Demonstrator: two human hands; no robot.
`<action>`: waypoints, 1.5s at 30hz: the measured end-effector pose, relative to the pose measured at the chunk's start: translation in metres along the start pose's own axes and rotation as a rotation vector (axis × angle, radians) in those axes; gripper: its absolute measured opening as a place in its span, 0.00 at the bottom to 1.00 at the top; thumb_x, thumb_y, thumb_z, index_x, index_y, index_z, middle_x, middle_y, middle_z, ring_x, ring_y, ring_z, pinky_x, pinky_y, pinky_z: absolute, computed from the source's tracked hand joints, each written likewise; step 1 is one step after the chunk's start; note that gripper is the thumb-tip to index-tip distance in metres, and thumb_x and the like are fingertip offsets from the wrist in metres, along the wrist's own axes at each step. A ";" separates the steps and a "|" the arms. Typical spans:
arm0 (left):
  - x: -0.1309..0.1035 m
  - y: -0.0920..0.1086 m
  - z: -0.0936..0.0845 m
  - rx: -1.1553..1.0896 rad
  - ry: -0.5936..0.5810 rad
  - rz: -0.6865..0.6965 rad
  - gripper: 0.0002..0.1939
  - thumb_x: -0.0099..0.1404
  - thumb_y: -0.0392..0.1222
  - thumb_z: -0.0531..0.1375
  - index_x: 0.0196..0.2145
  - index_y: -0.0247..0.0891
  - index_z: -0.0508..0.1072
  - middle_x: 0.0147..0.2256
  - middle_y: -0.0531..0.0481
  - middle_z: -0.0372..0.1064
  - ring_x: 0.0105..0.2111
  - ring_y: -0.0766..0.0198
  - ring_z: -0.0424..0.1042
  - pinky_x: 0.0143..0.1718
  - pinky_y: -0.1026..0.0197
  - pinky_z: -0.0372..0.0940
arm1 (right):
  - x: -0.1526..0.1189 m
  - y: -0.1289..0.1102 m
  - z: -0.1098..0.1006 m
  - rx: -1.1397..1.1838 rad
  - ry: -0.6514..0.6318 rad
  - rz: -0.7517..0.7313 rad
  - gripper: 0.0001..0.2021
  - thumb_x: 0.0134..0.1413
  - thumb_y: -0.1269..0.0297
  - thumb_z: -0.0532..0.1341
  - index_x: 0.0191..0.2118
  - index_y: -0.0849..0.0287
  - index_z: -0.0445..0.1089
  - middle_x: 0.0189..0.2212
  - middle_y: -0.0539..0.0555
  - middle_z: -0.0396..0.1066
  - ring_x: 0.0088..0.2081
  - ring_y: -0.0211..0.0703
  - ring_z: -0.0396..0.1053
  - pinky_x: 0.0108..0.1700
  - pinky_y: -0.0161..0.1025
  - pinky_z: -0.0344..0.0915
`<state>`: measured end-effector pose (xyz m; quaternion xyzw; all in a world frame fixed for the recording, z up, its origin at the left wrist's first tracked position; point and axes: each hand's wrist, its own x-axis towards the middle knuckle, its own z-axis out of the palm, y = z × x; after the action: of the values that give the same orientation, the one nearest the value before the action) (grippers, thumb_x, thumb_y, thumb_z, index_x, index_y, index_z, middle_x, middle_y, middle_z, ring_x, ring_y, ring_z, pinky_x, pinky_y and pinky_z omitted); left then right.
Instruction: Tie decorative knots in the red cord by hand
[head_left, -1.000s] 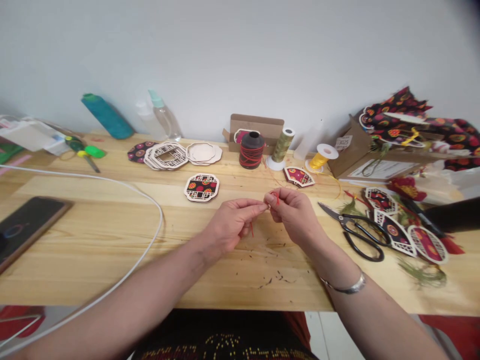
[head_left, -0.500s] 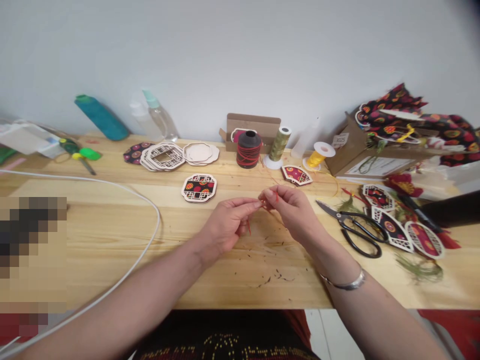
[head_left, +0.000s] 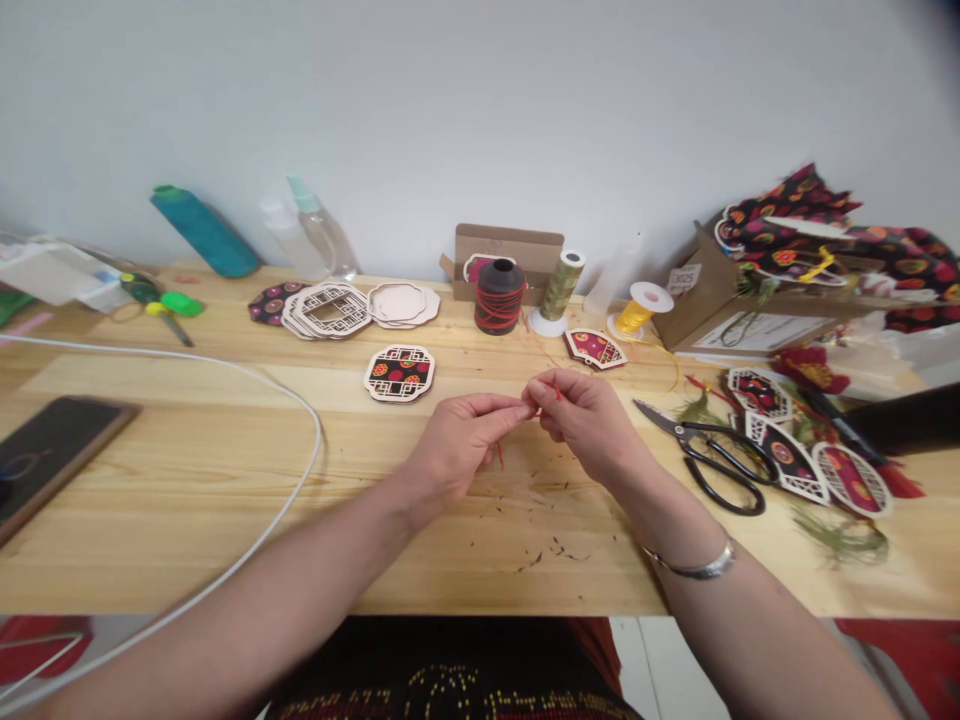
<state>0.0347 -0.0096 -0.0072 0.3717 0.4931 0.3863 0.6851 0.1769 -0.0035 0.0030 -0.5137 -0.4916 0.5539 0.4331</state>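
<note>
A thin red cord (head_left: 502,456) runs between my two hands above the middle of the wooden table (head_left: 420,560). My left hand (head_left: 469,440) is closed on it, thumb and forefinger pinched, with a loose end hanging below the fingers. The fingertips of my right hand (head_left: 577,415) also pinch the cord, and a bit of red shows over the forefinger. The two sets of fingertips nearly meet; how the cord is looped between them is too small to see. Left of my hands lies a lattice-framed ornament (head_left: 399,374) with patterned cloth.
Black-handled scissors (head_left: 705,450) lie right of my hand beside several ornaments. Behind stand a red cord spool (head_left: 500,297), a green spool (head_left: 561,290) and a yellow spool (head_left: 639,308). A cardboard box (head_left: 720,290) is at right. A white cable (head_left: 311,420) and a phone (head_left: 60,450) lie left.
Both hands have shifted very slightly, the left one a little to the right, closer to the right fingertips. The cord is still pinched in both.
</note>
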 end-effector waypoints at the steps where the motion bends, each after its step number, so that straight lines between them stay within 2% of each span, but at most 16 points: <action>1: 0.000 0.000 0.000 0.001 -0.002 -0.004 0.11 0.49 0.44 0.67 0.31 0.37 0.80 0.20 0.52 0.69 0.14 0.76 0.49 0.15 0.66 0.39 | 0.000 0.000 0.000 -0.035 0.003 -0.018 0.11 0.50 0.61 0.60 0.23 0.60 0.67 0.17 0.45 0.61 0.18 0.28 0.51 0.21 0.31 0.49; 4: 0.000 0.000 -0.001 -0.016 -0.004 -0.019 0.11 0.48 0.45 0.68 0.30 0.37 0.80 0.21 0.52 0.70 0.14 0.77 0.48 0.15 0.66 0.39 | 0.001 -0.001 -0.001 -0.123 0.021 -0.049 0.10 0.51 0.63 0.59 0.22 0.61 0.68 0.17 0.45 0.63 0.20 0.30 0.54 0.25 0.32 0.53; 7: 0.001 0.000 -0.001 -0.055 -0.002 -0.031 0.10 0.48 0.45 0.68 0.29 0.37 0.79 0.19 0.54 0.68 0.13 0.77 0.48 0.14 0.66 0.39 | 0.000 -0.003 -0.002 -0.125 0.046 -0.045 0.10 0.53 0.61 0.59 0.26 0.61 0.71 0.20 0.48 0.66 0.23 0.32 0.60 0.29 0.34 0.58; 9: 0.001 0.001 -0.001 -0.085 0.009 -0.027 0.10 0.47 0.44 0.68 0.28 0.37 0.79 0.17 0.56 0.64 0.13 0.77 0.48 0.14 0.67 0.40 | -0.001 -0.004 -0.002 -0.071 0.022 -0.021 0.13 0.54 0.56 0.59 0.29 0.62 0.72 0.23 0.50 0.69 0.26 0.34 0.63 0.32 0.36 0.61; 12: 0.002 0.002 -0.001 -0.119 0.038 -0.014 0.10 0.47 0.44 0.68 0.27 0.36 0.79 0.14 0.58 0.59 0.13 0.77 0.49 0.14 0.67 0.40 | -0.003 -0.003 -0.002 0.010 -0.128 0.018 0.17 0.52 0.52 0.60 0.27 0.62 0.72 0.23 0.52 0.69 0.28 0.36 0.65 0.35 0.38 0.64; 14: 0.002 0.003 -0.001 -0.137 0.054 -0.012 0.10 0.48 0.44 0.68 0.28 0.36 0.79 0.14 0.58 0.59 0.13 0.77 0.48 0.14 0.67 0.40 | -0.003 0.000 -0.001 0.081 -0.197 0.042 0.15 0.48 0.53 0.63 0.25 0.62 0.72 0.24 0.51 0.69 0.28 0.37 0.66 0.35 0.38 0.65; 17: 0.003 0.002 -0.001 -0.150 0.046 -0.004 0.11 0.48 0.44 0.68 0.29 0.35 0.79 0.15 0.58 0.60 0.13 0.77 0.48 0.14 0.67 0.39 | -0.002 0.003 0.004 0.228 -0.135 0.105 0.13 0.42 0.56 0.67 0.30 0.62 0.74 0.24 0.50 0.70 0.27 0.36 0.67 0.33 0.38 0.66; 19: 0.003 0.002 -0.001 -0.149 0.039 0.005 0.11 0.49 0.44 0.68 0.29 0.35 0.79 0.15 0.57 0.60 0.13 0.77 0.48 0.14 0.67 0.39 | -0.002 0.005 0.007 0.283 -0.056 0.148 0.14 0.38 0.59 0.69 0.32 0.62 0.75 0.21 0.49 0.69 0.24 0.35 0.65 0.27 0.36 0.64; 21: 0.002 0.002 0.000 -0.145 0.058 0.007 0.11 0.48 0.44 0.68 0.29 0.35 0.79 0.15 0.58 0.59 0.13 0.77 0.48 0.14 0.67 0.40 | -0.001 0.006 0.010 0.315 0.005 0.157 0.14 0.36 0.60 0.70 0.31 0.63 0.75 0.17 0.47 0.65 0.20 0.32 0.59 0.22 0.32 0.57; 25: 0.001 0.003 0.002 -0.120 0.106 -0.007 0.10 0.48 0.43 0.68 0.28 0.35 0.78 0.13 0.60 0.56 0.13 0.76 0.48 0.14 0.67 0.41 | 0.000 0.008 0.010 0.291 0.054 0.114 0.12 0.36 0.59 0.69 0.27 0.63 0.76 0.14 0.44 0.59 0.18 0.29 0.50 0.19 0.32 0.45; 30: 0.000 0.002 0.002 -0.101 0.090 -0.003 0.12 0.48 0.44 0.68 0.29 0.34 0.78 0.12 0.60 0.54 0.13 0.76 0.48 0.15 0.67 0.42 | -0.001 0.005 0.007 0.163 0.100 0.100 0.12 0.35 0.57 0.70 0.25 0.61 0.77 0.16 0.47 0.63 0.19 0.30 0.50 0.20 0.33 0.44; 38: -0.001 0.004 0.000 -0.169 0.037 -0.024 0.10 0.47 0.43 0.68 0.27 0.34 0.78 0.13 0.60 0.51 0.14 0.76 0.47 0.15 0.68 0.40 | 0.000 0.003 0.005 0.136 0.101 0.095 0.09 0.37 0.58 0.68 0.25 0.59 0.77 0.14 0.46 0.62 0.18 0.31 0.49 0.20 0.33 0.44; 45: -0.001 0.002 0.000 -0.109 0.031 -0.003 0.09 0.50 0.43 0.67 0.26 0.34 0.77 0.14 0.60 0.53 0.14 0.76 0.49 0.15 0.68 0.41 | -0.001 0.002 0.003 0.109 0.101 0.096 0.11 0.38 0.57 0.68 0.24 0.60 0.76 0.13 0.45 0.59 0.18 0.30 0.47 0.20 0.34 0.42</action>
<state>0.0341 -0.0091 -0.0049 0.3273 0.4825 0.4174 0.6970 0.1736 -0.0047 0.0007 -0.5395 -0.4132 0.5734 0.4576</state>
